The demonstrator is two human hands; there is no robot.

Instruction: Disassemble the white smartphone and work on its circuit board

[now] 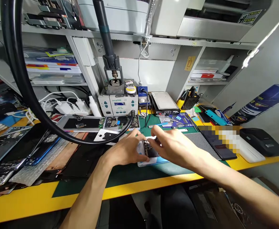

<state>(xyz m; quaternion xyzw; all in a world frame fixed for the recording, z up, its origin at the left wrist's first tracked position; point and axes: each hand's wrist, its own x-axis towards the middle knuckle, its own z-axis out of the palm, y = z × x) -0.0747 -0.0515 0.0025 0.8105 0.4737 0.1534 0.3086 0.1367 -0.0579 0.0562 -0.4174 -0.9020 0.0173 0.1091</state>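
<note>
An opened phone (pixel 150 150) with dark inner parts lies on a white and light-blue base (pixel 151 162), above the green mat (pixel 127 178). My left hand (pixel 129 148) grips the phone's left edge, thumb at the near side and fingers at the far side. Over the phone's upper right part is my right hand (pixel 171 143), its fingers pinched together. Something small and dark shows at those fingertips, but its kind is hidden. Left of the hands, another opened phone (pixel 122 122) with a bare circuit board lies below the grey station.
A thick black hose (pixel 65 135) loops across the left side to the hot-air station (pixel 118 105). Phones and parts (pixel 75 156) crowd the left. A perforated plate (pixel 199 143), a dark phone (pixel 217 143) and a blue spray can (pixel 261 103) stand or lie right.
</note>
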